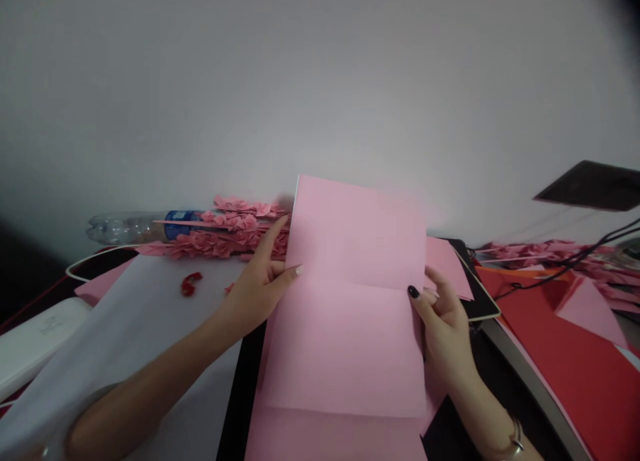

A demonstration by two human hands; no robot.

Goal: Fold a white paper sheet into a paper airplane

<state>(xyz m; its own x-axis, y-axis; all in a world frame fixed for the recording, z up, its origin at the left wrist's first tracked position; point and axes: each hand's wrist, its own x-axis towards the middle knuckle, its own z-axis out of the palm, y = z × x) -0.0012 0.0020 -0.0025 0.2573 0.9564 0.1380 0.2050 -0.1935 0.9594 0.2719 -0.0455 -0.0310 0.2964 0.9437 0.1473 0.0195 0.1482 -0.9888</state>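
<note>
No wording can be read anywhere in view. A blue label (179, 225) is seen on a clear plastic bottle (127, 227), but any lettering on it is too small and blurred to be made out. A faint mark is seen on a white object (50, 325), and it cannot be read either.

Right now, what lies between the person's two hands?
The head view shows a creased sheet of pink paper between the left hand and the right hand, which both hold it by its edges.
</note>
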